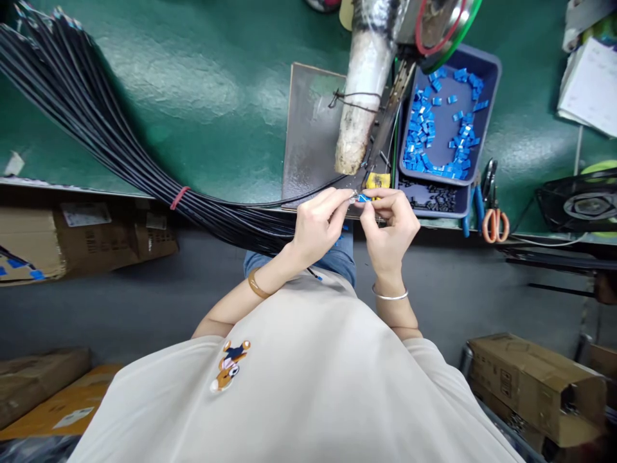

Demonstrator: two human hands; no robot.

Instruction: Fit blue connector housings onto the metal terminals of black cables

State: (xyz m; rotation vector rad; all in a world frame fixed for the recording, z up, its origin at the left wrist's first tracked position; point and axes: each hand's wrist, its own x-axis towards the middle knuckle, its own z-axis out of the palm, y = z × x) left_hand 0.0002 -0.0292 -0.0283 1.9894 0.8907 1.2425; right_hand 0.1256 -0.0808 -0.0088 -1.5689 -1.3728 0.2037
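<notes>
My left hand [319,224] is closed in a pinch around the end of a black cable [250,222] from the big bundle. My right hand [389,222] pinches a small blue connector [362,198] against that cable end. Both hands meet at the front edge of the green bench [202,96], just in front of a dark metal plate [308,135]. A yellow piece [378,181] sits right behind my fingers. The cable tip itself is hidden between my fingertips.
A thick bundle of black cables [87,109] with a red tie fans out to the left. A blue tray [486,71] holds several blue connectors. A wrapped machine column [364,83] stands above the hands. Orange-handled scissors [495,222] lie right. Cardboard boxes [535,379] sit on the floor.
</notes>
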